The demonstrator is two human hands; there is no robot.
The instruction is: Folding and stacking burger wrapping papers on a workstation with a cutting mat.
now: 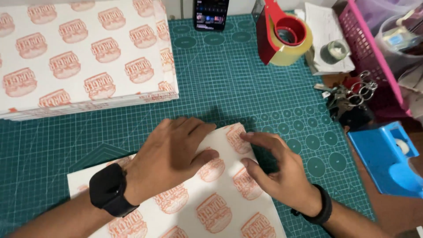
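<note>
Printed wrapping sheet (216,207): white paper with orange burger motifs, lying skewed on the green cutting mat (229,79), near edge of frame. Thin, light and limp by the look of it; likely creases readily and slides on the mat, so best pinned flat with the palm and taken at a corner or edge.

Left hand (169,156): palm down, fingers spread flat, pressing the sheet's upper part. Holds nothing, only presses. Black watch on the wrist.

Right hand (277,169): fingers loosely curled, fingertips touching the sheet's top right corner and edge; thumb on the paper. No closed grip visible.

Beyond: stack of identical printed sheets (83,53) at far left, well apart. Phone (211,14) at the mat's far edge. Red tape dispenser (282,35) with a tan roll, bunch of keys (348,94), pink basket (370,48), blue tape dispenser (387,158) on the right.
</note>
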